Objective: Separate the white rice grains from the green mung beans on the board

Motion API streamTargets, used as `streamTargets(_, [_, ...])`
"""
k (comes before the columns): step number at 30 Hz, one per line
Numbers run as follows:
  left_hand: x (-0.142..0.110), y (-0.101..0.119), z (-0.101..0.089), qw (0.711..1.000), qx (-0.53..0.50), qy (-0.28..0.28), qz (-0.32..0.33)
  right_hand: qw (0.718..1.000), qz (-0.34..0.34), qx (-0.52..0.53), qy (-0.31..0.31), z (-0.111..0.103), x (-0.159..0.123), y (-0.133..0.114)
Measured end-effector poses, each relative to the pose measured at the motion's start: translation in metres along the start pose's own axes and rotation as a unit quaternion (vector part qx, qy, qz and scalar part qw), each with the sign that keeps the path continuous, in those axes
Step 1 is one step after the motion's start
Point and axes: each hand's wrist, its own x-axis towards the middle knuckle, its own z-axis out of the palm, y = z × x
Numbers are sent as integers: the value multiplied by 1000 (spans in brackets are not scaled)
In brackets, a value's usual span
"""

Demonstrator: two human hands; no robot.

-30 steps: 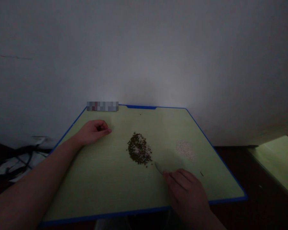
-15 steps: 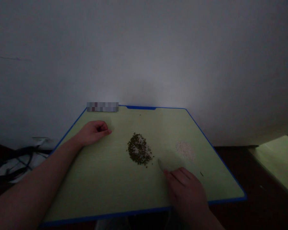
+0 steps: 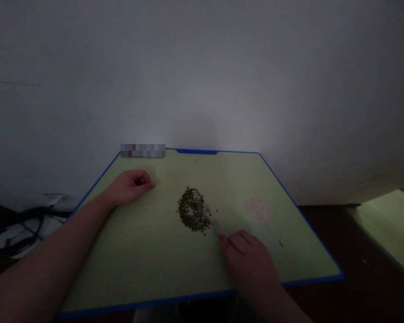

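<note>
My right hand (image 3: 251, 260) is closed on a slim pair of tweezers (image 3: 216, 227), whose tips are at the lower right edge of a mixed pile. That pile holds dark green beans (image 3: 190, 220) with pale grains (image 3: 197, 211) among them, in the middle of the table. Right of it, a separate patch of pale grains (image 3: 258, 210) lies spread out thinly. On the left, my left hand (image 3: 133, 185) rests on the tabletop, fingers curled in loosely and nothing seen in them.
The pale tabletop (image 3: 148, 255) has a blue rim and stands against a grey wall (image 3: 202, 80). At its far left corner is a blurred-out flat object (image 3: 143, 150). A small thin dark piece (image 3: 281, 243) lies at right. Black cables (image 3: 16, 229) are beyond the left edge.
My right hand has moved left with the tweezers, bringing the tips up to the pile. One dark bean now lies slightly apart on the pile's right. My left hand stays put.
</note>
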Motion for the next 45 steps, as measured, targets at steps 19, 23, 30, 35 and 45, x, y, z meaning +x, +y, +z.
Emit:
streamTargets(19, [1,-2,0,1000,-11,-4,1,998,35,-42,-28,-2,16,5])
streamTargets(23, [1,-1,-1,1000,-15,-3,-1,993,92,-74,-13,-3,12,30])
streamTargets(30, [0,-1,-1,1000,-5,-2,0,999,17,11,-24,-6,24,48])
streamTargets(35, [-1,0,-2,1000,2,-3,1,997,-55,49,-14,-12,19,43])
streamTargets(45, [-1,-1,-1,1000,6,1,-6,992,-83,87,46,-22,-8,31])
